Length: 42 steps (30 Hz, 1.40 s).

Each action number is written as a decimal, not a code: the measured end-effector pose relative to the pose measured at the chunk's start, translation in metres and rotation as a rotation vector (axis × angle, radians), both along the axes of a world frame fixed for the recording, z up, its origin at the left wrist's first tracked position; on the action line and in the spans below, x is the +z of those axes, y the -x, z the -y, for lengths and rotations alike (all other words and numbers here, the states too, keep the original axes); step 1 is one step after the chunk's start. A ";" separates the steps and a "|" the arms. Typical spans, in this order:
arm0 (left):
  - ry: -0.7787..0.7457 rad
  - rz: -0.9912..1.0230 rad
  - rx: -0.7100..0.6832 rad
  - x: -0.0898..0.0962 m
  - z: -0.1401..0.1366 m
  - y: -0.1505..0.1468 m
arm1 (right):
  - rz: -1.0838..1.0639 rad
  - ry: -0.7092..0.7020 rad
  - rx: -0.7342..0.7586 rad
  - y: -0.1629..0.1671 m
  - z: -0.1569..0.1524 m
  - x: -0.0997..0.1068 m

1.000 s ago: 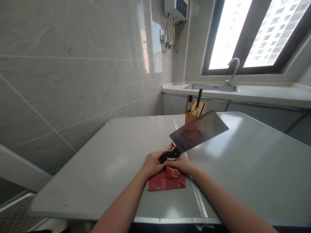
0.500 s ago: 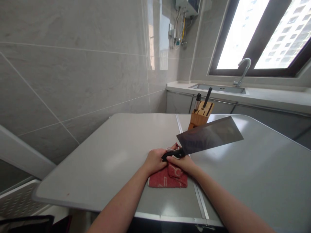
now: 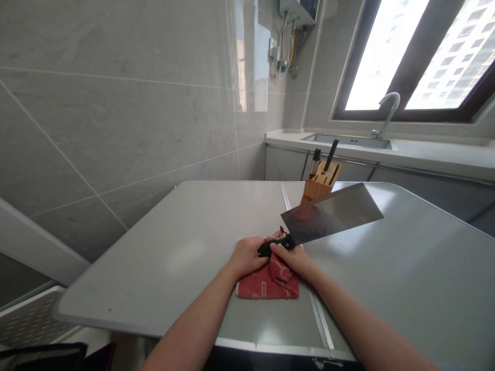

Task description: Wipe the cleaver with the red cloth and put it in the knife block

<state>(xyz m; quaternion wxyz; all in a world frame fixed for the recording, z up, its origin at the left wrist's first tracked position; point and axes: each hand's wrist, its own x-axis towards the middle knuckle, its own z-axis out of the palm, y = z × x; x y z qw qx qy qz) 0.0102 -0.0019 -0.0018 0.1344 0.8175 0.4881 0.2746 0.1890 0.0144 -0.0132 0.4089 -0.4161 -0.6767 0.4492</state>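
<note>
The cleaver [image 3: 334, 214] is held above the table [image 3: 154, 263], its blade pointing far right and partly in front of the block [image 3: 319, 186]. The left hand [image 3: 247, 255] is curled at the handle's near left end; the right hand [image 3: 297, 258] grips nearer the blade, thumb pressing down on top. Most fingers are hidden. The red cloth [image 3: 257, 286] bunches under the handle, its near part flat on the table.

The cleaver looks stiff and probably weighs most toward the far right, so the wrist must resist its tipping. The black handle [image 3: 265, 251] is the place to hold; being smooth, it may slip if wet. The handle runs into the blade's near side, so the far long side is likely the sharp one. The cloth seems light, soft and easily folded.
</note>
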 end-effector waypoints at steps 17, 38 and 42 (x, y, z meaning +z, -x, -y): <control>0.033 0.019 -0.025 0.001 0.000 0.001 | -0.125 0.041 -0.005 0.000 -0.001 0.000; 0.068 0.061 -0.056 -0.001 -0.001 0.002 | -0.124 0.050 0.051 0.001 -0.003 0.001; 0.077 0.066 -0.092 -0.001 0.000 0.002 | -0.098 0.060 0.131 -0.001 -0.001 0.006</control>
